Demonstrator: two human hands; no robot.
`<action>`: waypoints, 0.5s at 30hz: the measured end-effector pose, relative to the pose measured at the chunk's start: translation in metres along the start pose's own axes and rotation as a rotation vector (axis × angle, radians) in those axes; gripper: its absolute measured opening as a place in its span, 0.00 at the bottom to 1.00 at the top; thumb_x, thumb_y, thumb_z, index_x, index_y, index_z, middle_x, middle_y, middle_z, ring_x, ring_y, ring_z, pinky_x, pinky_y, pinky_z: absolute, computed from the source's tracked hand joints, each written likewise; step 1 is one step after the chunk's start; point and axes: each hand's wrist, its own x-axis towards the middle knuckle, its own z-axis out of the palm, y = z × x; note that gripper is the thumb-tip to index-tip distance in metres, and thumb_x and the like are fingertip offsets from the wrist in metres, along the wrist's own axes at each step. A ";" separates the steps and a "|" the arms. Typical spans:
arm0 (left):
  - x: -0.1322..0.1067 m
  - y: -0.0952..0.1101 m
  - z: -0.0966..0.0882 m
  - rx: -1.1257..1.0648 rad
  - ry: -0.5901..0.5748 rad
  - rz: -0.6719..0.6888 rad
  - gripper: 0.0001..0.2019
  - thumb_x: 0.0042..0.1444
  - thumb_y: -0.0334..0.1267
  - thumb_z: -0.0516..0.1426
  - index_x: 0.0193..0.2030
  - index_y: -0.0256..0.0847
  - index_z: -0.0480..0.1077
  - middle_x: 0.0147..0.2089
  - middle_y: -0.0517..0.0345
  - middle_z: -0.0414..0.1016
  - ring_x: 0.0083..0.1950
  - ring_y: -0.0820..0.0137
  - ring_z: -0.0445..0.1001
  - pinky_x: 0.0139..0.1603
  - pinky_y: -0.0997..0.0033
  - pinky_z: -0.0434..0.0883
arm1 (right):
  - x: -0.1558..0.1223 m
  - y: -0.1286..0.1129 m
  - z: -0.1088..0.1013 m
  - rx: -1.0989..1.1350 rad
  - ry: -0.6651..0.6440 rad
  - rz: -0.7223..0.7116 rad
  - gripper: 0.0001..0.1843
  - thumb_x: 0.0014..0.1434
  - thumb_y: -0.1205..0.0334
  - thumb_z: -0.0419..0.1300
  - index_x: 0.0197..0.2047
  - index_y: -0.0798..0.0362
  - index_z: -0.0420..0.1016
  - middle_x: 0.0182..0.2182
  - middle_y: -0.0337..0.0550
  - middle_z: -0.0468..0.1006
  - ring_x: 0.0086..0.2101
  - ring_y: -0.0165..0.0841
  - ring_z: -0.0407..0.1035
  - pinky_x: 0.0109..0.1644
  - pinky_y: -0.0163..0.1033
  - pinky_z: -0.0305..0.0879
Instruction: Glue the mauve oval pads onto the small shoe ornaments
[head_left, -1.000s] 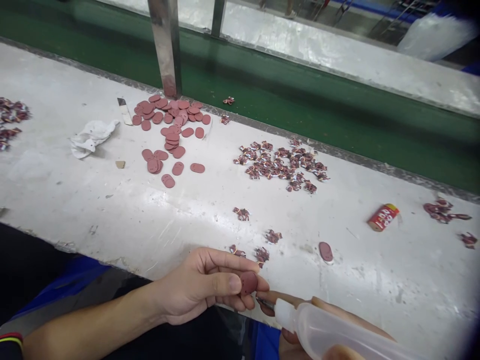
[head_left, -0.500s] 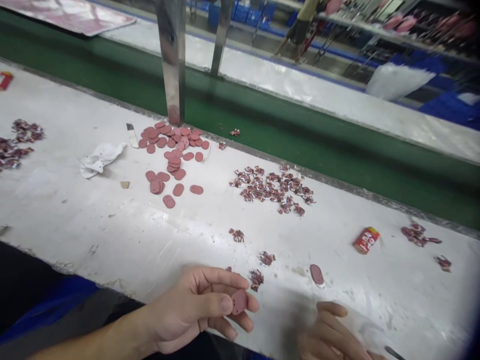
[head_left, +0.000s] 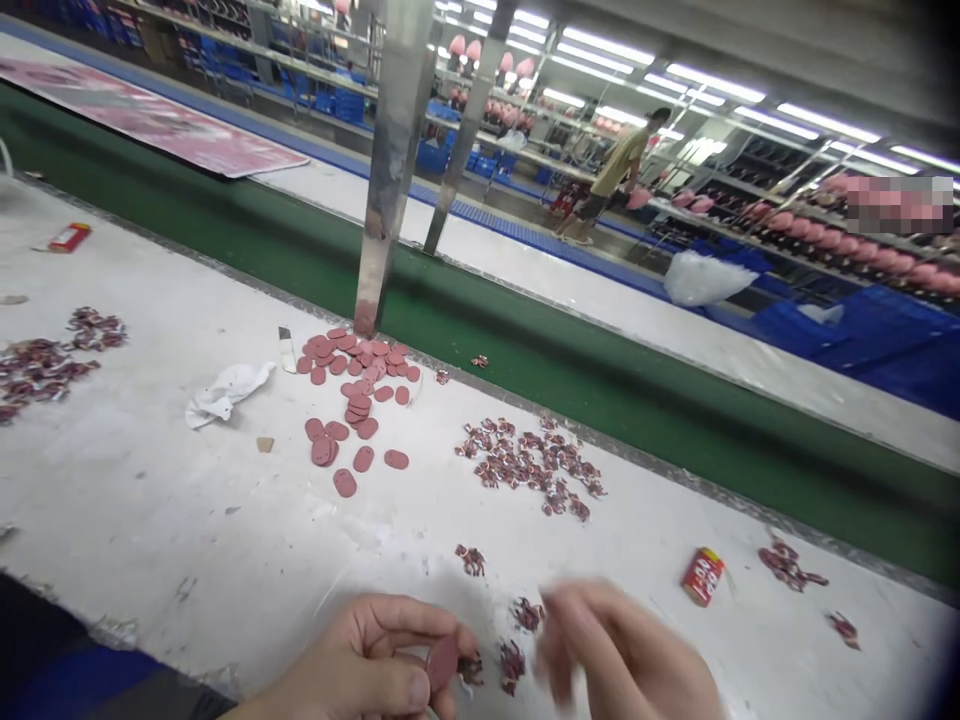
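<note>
My left hand [head_left: 375, 660] is closed on a flat reddish-pink oval piece [head_left: 442, 662], pinched between thumb and fingers at the lower middle. My right hand [head_left: 615, 650] is beside it, smeared by motion, with its fingers curled; whether it holds anything does not show. Between and just beyond the hands lie a few small dark red-brown bundles [head_left: 512, 667], one partly behind my left fingers. Many more ovals of the same kind, some with small holes, form a loose pile [head_left: 360, 410] farther back. A wider spread of bundles [head_left: 529, 465] lies to its right.
The white worktop [head_left: 300, 560] has a crumpled white paper [head_left: 229, 395], a blade-like strip [head_left: 287, 350] and a red-and-yellow packet [head_left: 703, 577]. A metal post [head_left: 391, 170] stands at its far edge, before a green strip [head_left: 525, 370]. Beyond, a person [head_left: 619, 175] walks by racks.
My right hand has moved left and up toward my left hand. The oval in my left hand is tilted differently. The view has tipped upward, showing more of the room.
</note>
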 end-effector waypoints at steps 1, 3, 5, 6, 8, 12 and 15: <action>0.001 -0.001 -0.001 0.000 0.002 0.010 0.24 0.39 0.42 0.81 0.45 0.46 0.86 0.51 0.52 0.87 0.37 0.74 0.85 0.35 0.84 0.75 | 0.033 -0.010 0.010 -0.350 0.050 -0.009 0.21 0.69 0.43 0.62 0.28 0.46 0.80 0.22 0.38 0.79 0.19 0.33 0.72 0.26 0.40 0.73; 0.002 -0.004 -0.004 -0.002 0.010 0.040 0.24 0.37 0.44 0.81 0.43 0.45 0.86 0.48 0.51 0.88 0.35 0.74 0.85 0.35 0.83 0.75 | 0.107 -0.022 0.028 -0.538 0.106 -0.050 0.19 0.70 0.48 0.62 0.33 0.51 0.81 0.27 0.40 0.82 0.29 0.36 0.77 0.39 0.44 0.77; 0.004 -0.008 -0.006 -0.005 0.021 0.076 0.25 0.36 0.45 0.82 0.42 0.44 0.86 0.46 0.50 0.88 0.34 0.73 0.84 0.36 0.81 0.76 | 0.177 -0.025 0.043 -0.645 0.154 -0.082 0.12 0.71 0.52 0.64 0.43 0.53 0.80 0.41 0.44 0.83 0.42 0.36 0.78 0.52 0.49 0.76; 0.005 -0.009 -0.007 -0.011 0.024 0.093 0.25 0.35 0.46 0.82 0.42 0.43 0.86 0.46 0.50 0.88 0.34 0.73 0.84 0.37 0.80 0.76 | 0.206 -0.024 0.048 -0.675 0.154 -0.103 0.12 0.71 0.53 0.64 0.48 0.53 0.80 0.48 0.46 0.82 0.47 0.38 0.77 0.55 0.51 0.76; 0.006 -0.010 -0.008 -0.024 0.022 0.119 0.26 0.34 0.47 0.82 0.42 0.43 0.86 0.45 0.49 0.88 0.34 0.72 0.84 0.38 0.78 0.77 | 0.249 -0.021 0.054 -0.706 0.117 -0.158 0.15 0.72 0.52 0.63 0.55 0.52 0.78 0.57 0.48 0.78 0.53 0.41 0.75 0.59 0.53 0.74; 0.006 -0.007 -0.009 -0.026 0.022 0.138 0.26 0.34 0.48 0.82 0.41 0.44 0.87 0.44 0.50 0.88 0.34 0.73 0.84 0.37 0.79 0.76 | 0.284 -0.014 0.058 -0.706 0.027 -0.200 0.15 0.73 0.53 0.62 0.57 0.51 0.78 0.57 0.49 0.78 0.51 0.40 0.76 0.57 0.52 0.75; 0.003 -0.005 -0.008 -0.016 0.040 0.114 0.26 0.34 0.48 0.82 0.42 0.44 0.87 0.46 0.49 0.88 0.35 0.72 0.84 0.37 0.79 0.76 | 0.287 -0.015 0.054 -0.684 0.037 -0.184 0.14 0.73 0.53 0.62 0.56 0.50 0.78 0.56 0.49 0.79 0.49 0.39 0.77 0.54 0.51 0.77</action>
